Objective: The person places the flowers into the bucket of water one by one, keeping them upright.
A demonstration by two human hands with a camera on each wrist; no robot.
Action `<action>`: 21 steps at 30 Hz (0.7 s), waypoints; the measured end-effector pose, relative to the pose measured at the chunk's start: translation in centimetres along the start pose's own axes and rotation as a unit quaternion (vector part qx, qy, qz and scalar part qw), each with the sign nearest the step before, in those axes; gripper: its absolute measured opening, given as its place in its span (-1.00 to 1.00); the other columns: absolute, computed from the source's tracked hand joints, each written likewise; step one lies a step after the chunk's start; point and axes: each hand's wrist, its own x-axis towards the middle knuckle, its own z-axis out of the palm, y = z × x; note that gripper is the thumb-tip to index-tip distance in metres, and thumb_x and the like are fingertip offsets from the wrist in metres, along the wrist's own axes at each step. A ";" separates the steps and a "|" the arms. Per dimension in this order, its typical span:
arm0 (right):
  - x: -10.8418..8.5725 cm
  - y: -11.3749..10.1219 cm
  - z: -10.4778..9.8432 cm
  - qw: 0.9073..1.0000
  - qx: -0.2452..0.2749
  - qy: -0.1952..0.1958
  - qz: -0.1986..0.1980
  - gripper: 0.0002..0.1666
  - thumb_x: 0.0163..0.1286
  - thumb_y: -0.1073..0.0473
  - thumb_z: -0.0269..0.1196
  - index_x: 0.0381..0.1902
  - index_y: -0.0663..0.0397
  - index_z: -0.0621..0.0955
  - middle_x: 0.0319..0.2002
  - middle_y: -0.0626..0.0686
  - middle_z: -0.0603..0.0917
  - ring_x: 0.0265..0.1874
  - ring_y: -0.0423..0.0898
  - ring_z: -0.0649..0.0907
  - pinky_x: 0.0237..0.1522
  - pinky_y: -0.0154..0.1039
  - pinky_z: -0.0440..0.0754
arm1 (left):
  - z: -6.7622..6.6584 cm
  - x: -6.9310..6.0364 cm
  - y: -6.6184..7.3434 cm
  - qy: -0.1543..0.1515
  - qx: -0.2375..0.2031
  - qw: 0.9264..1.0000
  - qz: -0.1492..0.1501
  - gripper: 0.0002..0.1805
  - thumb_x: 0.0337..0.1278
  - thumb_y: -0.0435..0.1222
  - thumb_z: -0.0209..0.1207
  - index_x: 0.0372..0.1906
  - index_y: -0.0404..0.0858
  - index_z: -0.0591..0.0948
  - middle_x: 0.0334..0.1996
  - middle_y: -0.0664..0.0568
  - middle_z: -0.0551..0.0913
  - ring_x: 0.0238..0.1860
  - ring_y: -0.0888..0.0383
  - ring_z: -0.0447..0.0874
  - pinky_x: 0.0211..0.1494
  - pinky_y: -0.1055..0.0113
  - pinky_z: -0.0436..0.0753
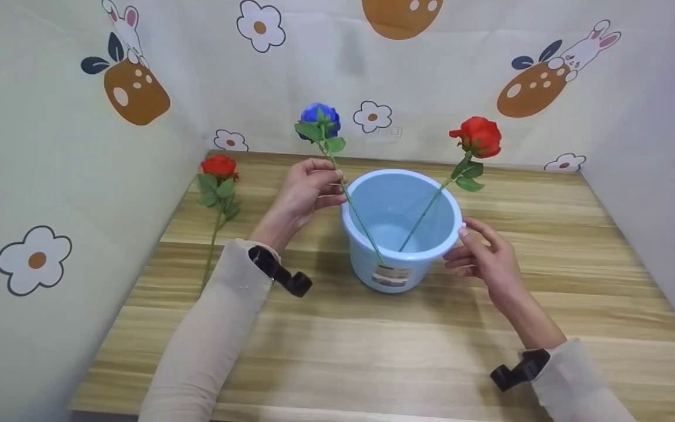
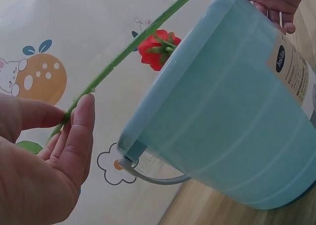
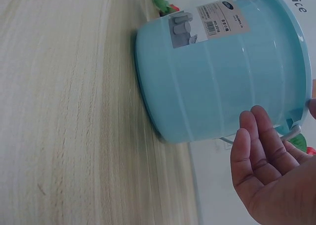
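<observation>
At bucket rim [image 1: 413, 256], left fingers [image 2: 79, 141] pinching blue rose [image 1: 313, 112], right fingers [image 3: 269, 138] loosely extended, handle [image 2: 160, 181] in wrist views only

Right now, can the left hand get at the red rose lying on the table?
Probably not yet: the left hand pinches the blue rose's stem and would likely have to release it first. Otherwise the way looks free; nothing covers the red rose's bloom.

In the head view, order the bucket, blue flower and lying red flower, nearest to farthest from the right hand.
1. Bucket, beside the right hand
2. Blue flower, held by the left hand
3. Red flower, lying left on the table
</observation>
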 end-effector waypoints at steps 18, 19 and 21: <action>0.0 0.2 0.0 1.000 -0.006 -0.002 -0.009 -0.41 0.67 -0.01 0.15 0.51 0.08 0.39 -0.44 -0.03 0.83 -0.42 -0.13 0.83 -0.37 -0.28 0.83 | 0.1 0.1 -0.3 0.013 -0.020 1.000 0.001 -0.83 0.43 -0.54 0.18 -0.05 -0.31 0.46 -0.34 -0.09 0.71 -0.40 0.12 0.74 -0.32 0.39 0.84; 0.0 0.3 0.0 1.000 -0.006 -0.001 -0.010 -0.42 0.67 0.00 0.15 0.50 0.08 0.39 -0.44 -0.02 0.83 -0.42 -0.12 0.83 -0.37 -0.28 0.83 | 0.1 0.1 -0.3 0.014 -0.021 1.000 0.002 -0.83 0.44 -0.54 0.18 -0.02 -0.33 0.46 -0.33 -0.09 0.70 -0.39 0.11 0.74 -0.32 0.39 0.84; 0.0 0.3 0.0 1.000 -0.004 0.001 -0.010 -0.43 0.67 0.01 0.15 0.50 0.08 0.39 -0.45 -0.03 0.83 -0.43 -0.12 0.83 -0.38 -0.26 0.83 | 0.2 0.1 -0.3 0.018 -0.018 1.000 0.002 -0.82 0.44 -0.53 0.18 0.01 -0.34 0.47 -0.28 -0.12 0.70 -0.36 0.10 0.75 -0.30 0.39 0.84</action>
